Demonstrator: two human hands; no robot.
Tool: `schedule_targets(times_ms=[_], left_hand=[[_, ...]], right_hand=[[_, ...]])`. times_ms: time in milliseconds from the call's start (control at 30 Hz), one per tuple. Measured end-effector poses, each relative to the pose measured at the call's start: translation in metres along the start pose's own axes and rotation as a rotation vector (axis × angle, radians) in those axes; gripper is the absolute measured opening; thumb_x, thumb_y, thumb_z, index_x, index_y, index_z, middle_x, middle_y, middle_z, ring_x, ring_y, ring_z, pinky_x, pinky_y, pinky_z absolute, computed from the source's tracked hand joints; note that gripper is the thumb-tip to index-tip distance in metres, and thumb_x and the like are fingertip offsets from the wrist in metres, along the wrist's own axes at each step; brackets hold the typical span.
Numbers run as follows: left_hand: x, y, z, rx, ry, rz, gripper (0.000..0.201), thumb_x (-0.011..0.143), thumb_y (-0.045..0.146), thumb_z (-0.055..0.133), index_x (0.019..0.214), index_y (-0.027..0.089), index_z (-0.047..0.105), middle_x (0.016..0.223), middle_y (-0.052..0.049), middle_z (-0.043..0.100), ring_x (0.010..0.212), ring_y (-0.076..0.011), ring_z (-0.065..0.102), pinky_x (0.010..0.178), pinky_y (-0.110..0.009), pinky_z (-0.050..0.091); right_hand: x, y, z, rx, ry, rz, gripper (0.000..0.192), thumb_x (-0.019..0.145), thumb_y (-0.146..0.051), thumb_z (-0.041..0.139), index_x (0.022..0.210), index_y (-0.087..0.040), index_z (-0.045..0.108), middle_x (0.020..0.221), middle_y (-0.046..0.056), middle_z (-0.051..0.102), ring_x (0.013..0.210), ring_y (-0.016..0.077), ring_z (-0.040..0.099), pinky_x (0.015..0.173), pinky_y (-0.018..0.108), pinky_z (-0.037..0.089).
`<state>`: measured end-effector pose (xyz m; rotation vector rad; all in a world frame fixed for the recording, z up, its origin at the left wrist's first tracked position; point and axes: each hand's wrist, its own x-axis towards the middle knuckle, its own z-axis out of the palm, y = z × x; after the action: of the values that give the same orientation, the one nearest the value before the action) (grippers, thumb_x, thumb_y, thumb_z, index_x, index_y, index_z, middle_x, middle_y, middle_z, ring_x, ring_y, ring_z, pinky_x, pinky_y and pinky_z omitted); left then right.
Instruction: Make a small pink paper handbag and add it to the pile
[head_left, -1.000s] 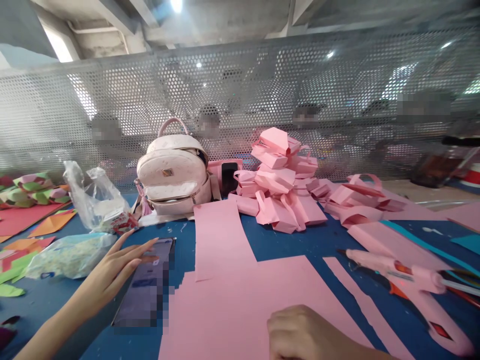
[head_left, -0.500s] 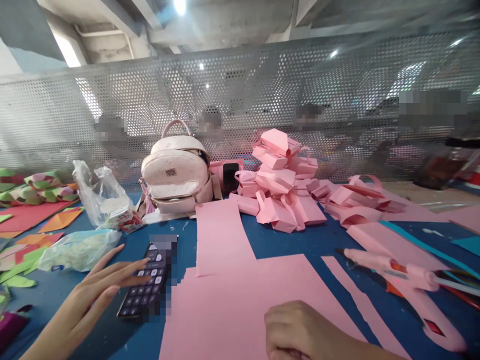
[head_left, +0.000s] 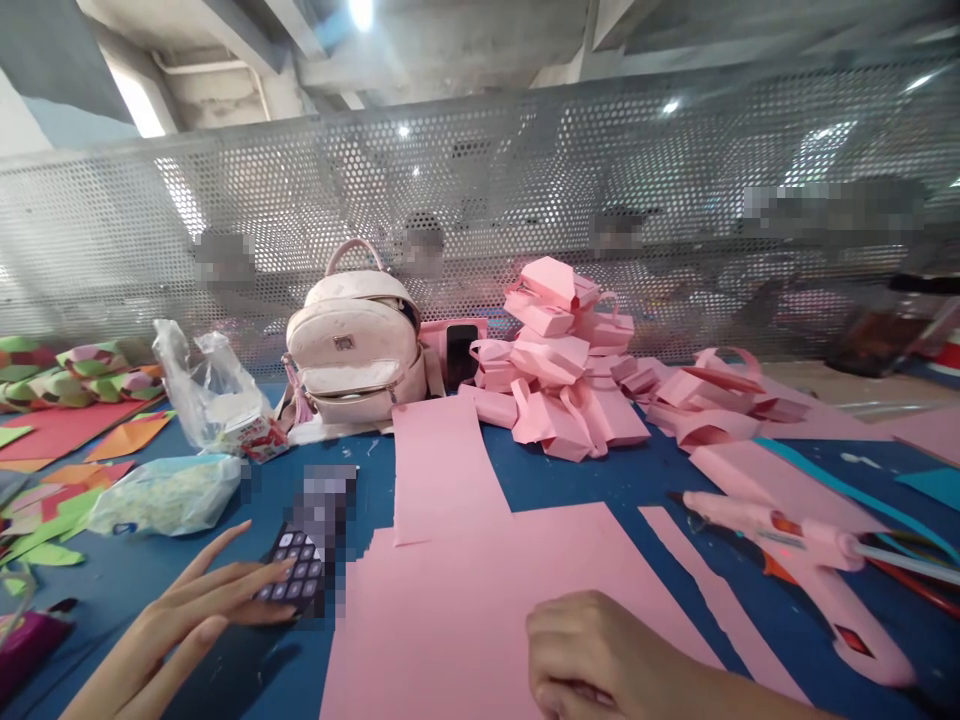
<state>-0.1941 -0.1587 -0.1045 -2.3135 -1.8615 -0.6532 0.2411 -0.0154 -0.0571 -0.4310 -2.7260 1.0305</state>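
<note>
A phone with a keypad on its screen lies on the blue table. Over its lower left part is my left hand, fingers stretched and slightly apart, fingertips at the keys. Its index finger points up and away from the screen. My right hand rests as a loose fist on a large stack of pink paper sheets, with no object showing in it. A smaller pink sheet overlaps the stack's far edge. To the right lies a narrow pink paper strip.
A pink glue gun lies at right. Behind are a pile of folded pink paper shapes, a white backpack and another phone. At left are plastic bags and coloured paper pieces. A perforated metal panel stands behind.
My left hand has shifted down and slightly right, its fingers now lower on the keypad. The phone lies a little differently. My right hand stays in place on the paper.
</note>
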Motion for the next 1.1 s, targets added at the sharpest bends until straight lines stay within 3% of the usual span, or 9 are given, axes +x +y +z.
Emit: schedule_targets(times_ms=[167, 333, 600, 833, 1033, 1100], left_hand=[[0.001, -0.005, 0.004, -0.015, -0.046, -0.030, 0.045, 0.102, 0.036, 0.034, 0.144, 0.045, 0.051, 0.146, 0.010, 0.057, 0.144, -0.0255, 0.041, 0.121, -0.051, 0.026], [0.002, -0.005, 0.001, 0.005, -0.078, 0.003, 0.048, 0.102, 0.038, 0.035, 0.148, 0.043, 0.045, 0.145, 0.009, 0.058, 0.148, -0.0261, 0.034, 0.120, -0.053, 0.027], [0.011, 0.013, -0.002, -0.028, -0.024, -0.060, 0.045, 0.104, 0.046, 0.028, 0.140, 0.045, 0.055, 0.148, 0.009, 0.055, 0.145, -0.0276, 0.041, 0.124, -0.056, 0.018], [0.009, -0.007, 0.005, 0.214, -0.086, -0.005, 0.055, 0.099, 0.042, 0.044, 0.153, 0.044, 0.035, 0.154, 0.010, 0.046, 0.149, -0.0295, 0.029, 0.114, -0.050, 0.041], [0.014, -0.004, 0.001, 0.163, -0.097, 0.013, 0.057, 0.100, 0.040, 0.041, 0.156, 0.039, 0.030, 0.156, 0.006, 0.044, 0.148, -0.0270, 0.034, 0.122, -0.053, 0.020], [0.018, -0.002, -0.002, 0.167, -0.068, -0.002, 0.056, 0.100, 0.041, 0.042, 0.155, 0.039, 0.033, 0.155, 0.007, 0.045, 0.149, -0.0264, 0.033, 0.123, -0.052, 0.020]], right_hand=[[0.000, -0.001, -0.001, -0.018, -0.023, 0.009, 0.027, 0.093, -0.016, 0.043, 0.071, -0.019, 0.059, 0.070, 0.002, 0.059, 0.067, 0.0153, 0.054, 0.070, 0.026, 0.042], [-0.001, 0.002, 0.001, -0.019, -0.002, -0.007, 0.029, 0.094, -0.018, 0.042, 0.071, -0.019, 0.060, 0.070, 0.002, 0.059, 0.066, 0.0154, 0.054, 0.069, 0.026, 0.041], [-0.001, 0.001, 0.001, 0.008, 0.015, -0.004, 0.028, 0.092, -0.017, 0.044, 0.070, -0.019, 0.062, 0.069, 0.002, 0.059, 0.066, 0.0151, 0.053, 0.068, 0.026, 0.041], [-0.002, 0.000, 0.000, -0.017, 0.000, 0.003, 0.024, 0.091, -0.014, 0.046, 0.072, -0.019, 0.060, 0.071, 0.001, 0.059, 0.067, 0.0146, 0.054, 0.070, 0.025, 0.041], [-0.002, 0.001, 0.001, -0.029, 0.011, -0.021, 0.027, 0.092, -0.016, 0.044, 0.071, -0.018, 0.061, 0.069, 0.001, 0.058, 0.066, 0.0148, 0.053, 0.067, 0.026, 0.040], [-0.001, 0.001, 0.001, -0.051, -0.001, -0.022, 0.029, 0.094, -0.017, 0.042, 0.071, -0.018, 0.061, 0.069, 0.002, 0.058, 0.066, 0.0153, 0.053, 0.067, 0.027, 0.041]])
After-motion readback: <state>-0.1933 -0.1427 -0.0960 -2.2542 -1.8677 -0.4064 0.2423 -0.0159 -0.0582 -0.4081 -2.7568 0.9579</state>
